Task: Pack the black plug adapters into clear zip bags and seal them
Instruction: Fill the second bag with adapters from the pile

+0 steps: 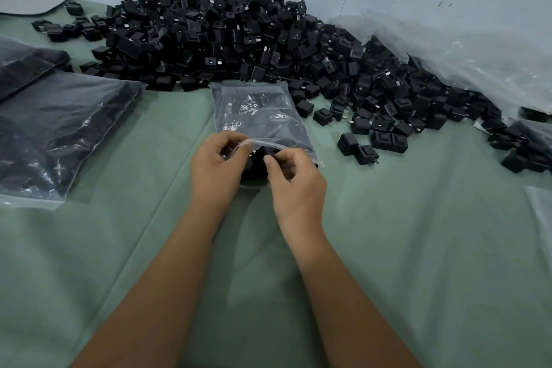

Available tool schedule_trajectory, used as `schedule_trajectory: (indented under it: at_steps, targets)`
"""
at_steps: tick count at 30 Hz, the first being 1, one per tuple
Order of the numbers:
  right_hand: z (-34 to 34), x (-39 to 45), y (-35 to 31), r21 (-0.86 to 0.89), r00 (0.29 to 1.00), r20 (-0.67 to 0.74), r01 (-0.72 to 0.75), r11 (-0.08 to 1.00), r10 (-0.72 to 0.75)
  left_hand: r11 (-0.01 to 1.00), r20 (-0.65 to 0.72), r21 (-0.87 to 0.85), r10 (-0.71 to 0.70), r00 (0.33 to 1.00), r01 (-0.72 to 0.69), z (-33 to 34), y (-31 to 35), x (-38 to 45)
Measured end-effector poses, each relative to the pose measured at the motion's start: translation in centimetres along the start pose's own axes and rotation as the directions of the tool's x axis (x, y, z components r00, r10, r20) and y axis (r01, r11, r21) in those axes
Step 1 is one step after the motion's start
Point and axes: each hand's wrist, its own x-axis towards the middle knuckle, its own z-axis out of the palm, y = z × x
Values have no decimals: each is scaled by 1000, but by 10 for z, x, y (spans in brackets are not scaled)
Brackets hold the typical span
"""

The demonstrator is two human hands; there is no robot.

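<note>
A clear zip bag (254, 110) holding black plug adapters lies on the green cloth in the middle, its mouth toward me. My left hand (216, 170) pinches the left end of the bag's zip strip. My right hand (294, 179) pinches the strip near its middle, just beside the left hand. A big heap of loose black plug adapters (239, 36) rises behind the bag and spreads to the right. Several single adapters (358, 146) lie just right of the bag.
Filled clear bags (59, 131) are stacked at the left. Crumpled clear plastic sheeting (466, 48) lies at the back right against the wall. An empty bag's edge (540, 212) shows at the right border. Green cloth (418, 248) covers the table.
</note>
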Motion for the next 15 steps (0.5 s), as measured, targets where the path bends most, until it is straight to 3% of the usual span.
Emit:
schedule_trajectory:
  at_steps: [5, 15]
  targets:
    - [-5, 0, 1, -296, 994, -26, 96, 950, -108, 999, 5, 48, 25, 1000, -25, 1, -4, 2]
    - [-10, -10, -7, -425, 933, 222, 353, 834, -282, 999, -4, 40, 29, 1000, -29, -1, -3, 2]
